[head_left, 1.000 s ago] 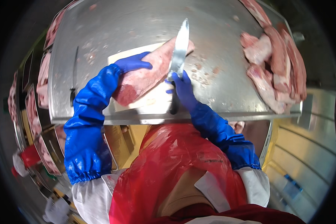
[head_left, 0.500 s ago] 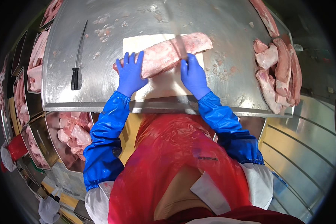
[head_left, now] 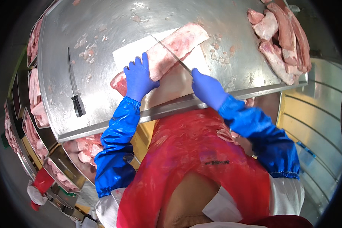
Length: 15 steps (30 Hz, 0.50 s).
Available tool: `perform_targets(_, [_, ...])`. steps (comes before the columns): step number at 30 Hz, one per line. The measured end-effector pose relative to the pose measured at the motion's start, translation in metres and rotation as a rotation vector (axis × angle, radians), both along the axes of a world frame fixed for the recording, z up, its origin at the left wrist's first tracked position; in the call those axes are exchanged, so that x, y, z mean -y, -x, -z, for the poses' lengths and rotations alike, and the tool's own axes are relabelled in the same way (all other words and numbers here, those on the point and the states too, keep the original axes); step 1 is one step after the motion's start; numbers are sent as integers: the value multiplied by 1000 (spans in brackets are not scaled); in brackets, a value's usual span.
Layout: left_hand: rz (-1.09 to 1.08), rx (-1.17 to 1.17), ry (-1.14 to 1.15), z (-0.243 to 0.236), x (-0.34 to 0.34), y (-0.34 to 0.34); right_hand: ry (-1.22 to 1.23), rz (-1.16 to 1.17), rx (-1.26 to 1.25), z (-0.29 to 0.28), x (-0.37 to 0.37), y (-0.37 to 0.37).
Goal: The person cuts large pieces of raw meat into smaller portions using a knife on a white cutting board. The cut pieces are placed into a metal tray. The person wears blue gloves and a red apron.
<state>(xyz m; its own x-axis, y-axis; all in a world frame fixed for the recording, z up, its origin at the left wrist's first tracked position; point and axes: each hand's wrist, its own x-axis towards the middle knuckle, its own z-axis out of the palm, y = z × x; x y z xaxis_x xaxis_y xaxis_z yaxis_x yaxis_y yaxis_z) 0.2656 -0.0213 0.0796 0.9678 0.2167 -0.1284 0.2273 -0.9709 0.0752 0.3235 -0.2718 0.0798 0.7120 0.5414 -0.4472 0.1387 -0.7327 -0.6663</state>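
Observation:
A long slab of pale pink raw meat lies slantwise on a white cutting board, its far end up to the right. My left hand, in a blue glove, rests on the near left part of the slab with fingers spread. In my right hand, also gloved in blue, is a knife. Its thin blade crosses over the top of the meat toward the upper left. The handle is hidden inside my closed fingers. Whether the edge touches the meat, I cannot tell.
A sharpening steel with a black handle lies at the left of the metal table. Long meat strips and chunks pile up at the right edge. Meat-filled trays stand below and left. Small scraps dot the metal.
The view has turned and shifted. My right hand has drawn the knife back toward me and right, and the blade now slants across the slab. My left hand stays on the meat.

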Motion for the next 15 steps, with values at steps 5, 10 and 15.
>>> perform_targets(5, [-4,-20,-44,-2,7,-11,-498,600,-517,69,-69,-40])
perform_targets(10, [-54,9,-20,-3,4,-15,-189,116,80,73,-60,-43])
perform_targets(15, [-89,21,57,7,-3,-9,-89,95,47,58,16,7])
